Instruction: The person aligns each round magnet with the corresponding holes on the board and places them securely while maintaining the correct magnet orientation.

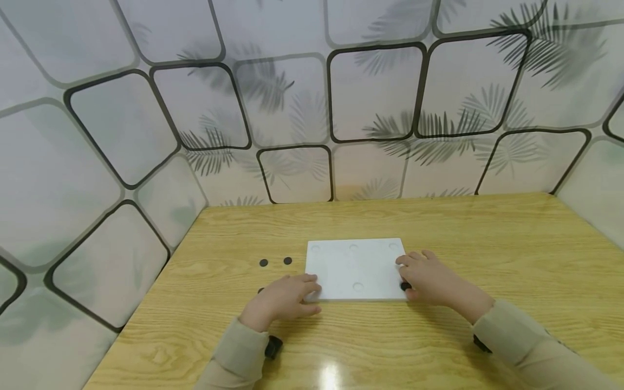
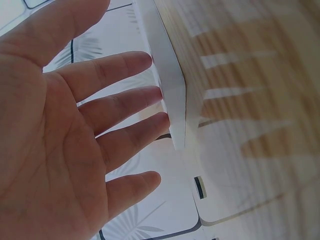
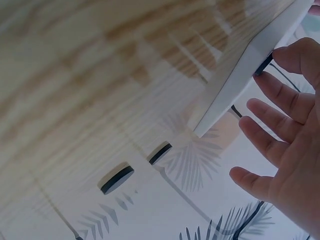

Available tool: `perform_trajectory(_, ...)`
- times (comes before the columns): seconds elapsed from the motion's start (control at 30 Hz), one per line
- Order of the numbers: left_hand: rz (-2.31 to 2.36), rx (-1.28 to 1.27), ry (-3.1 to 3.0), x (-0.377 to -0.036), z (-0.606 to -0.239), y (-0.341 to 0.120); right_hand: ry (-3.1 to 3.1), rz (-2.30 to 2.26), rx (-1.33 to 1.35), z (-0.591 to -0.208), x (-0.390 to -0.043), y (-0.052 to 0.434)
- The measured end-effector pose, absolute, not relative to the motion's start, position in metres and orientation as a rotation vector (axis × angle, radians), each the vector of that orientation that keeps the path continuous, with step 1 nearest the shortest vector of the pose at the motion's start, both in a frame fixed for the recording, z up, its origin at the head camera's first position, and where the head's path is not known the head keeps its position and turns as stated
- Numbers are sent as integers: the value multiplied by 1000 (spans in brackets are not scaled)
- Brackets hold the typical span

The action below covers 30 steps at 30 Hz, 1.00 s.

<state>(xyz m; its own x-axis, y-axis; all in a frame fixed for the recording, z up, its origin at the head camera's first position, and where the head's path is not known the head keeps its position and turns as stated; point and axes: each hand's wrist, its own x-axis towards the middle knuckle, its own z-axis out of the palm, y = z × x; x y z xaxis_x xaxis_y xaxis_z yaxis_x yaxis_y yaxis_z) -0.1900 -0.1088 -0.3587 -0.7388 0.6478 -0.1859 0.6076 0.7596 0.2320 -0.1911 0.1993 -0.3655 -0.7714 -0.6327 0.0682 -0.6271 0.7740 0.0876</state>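
A white rectangular board (image 1: 355, 268) with shallow round recesses lies on the table; three recesses show along its far edge and one near its front middle. My right hand (image 1: 431, 279) is at its front right corner, where thumb and index finger pinch a small black disc (image 3: 263, 65) against the board. The other right fingers are spread. My left hand (image 1: 285, 298) rests at the board's front left corner, its fingers fairly straight and the fingertips (image 2: 159, 94) touching the board. The board's front left area is partly covered by that hand.
Left of the board lie two black discs, one farther left (image 1: 264, 262) and one nearer the board (image 1: 288, 260). Another disc (image 1: 260, 290) is partly hidden behind my left hand. The wooden table (image 1: 234, 233) meets patterned walls (image 1: 292, 173) at the back and sides.
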Motion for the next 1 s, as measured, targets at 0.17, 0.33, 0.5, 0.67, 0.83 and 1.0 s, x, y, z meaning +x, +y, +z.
perform_trajectory(0.17,224,978,2700,-190,-358,-108,-2870,-88,1022,-365,-191,200)
perform_trajectory(0.33,231,985,2702,-190,-357,-109,-2866,-103,1015,-364,-191,199)
perform_trajectory(0.5,237,988,2701,-191,-358,-109,-2856,-105,1018,-363,-190,199)
perform_trajectory(0.67,243,988,2696,-191,-358,-109,-2857,-104,1017,-363,-190,199)
perform_trajectory(0.83,250,997,2691,-190,-357,-109,-2851,-118,1011,-365,-191,198)
perform_trajectory(1.0,249,989,2689,-190,-358,-110,-2850,-109,1016,-365,-191,198)
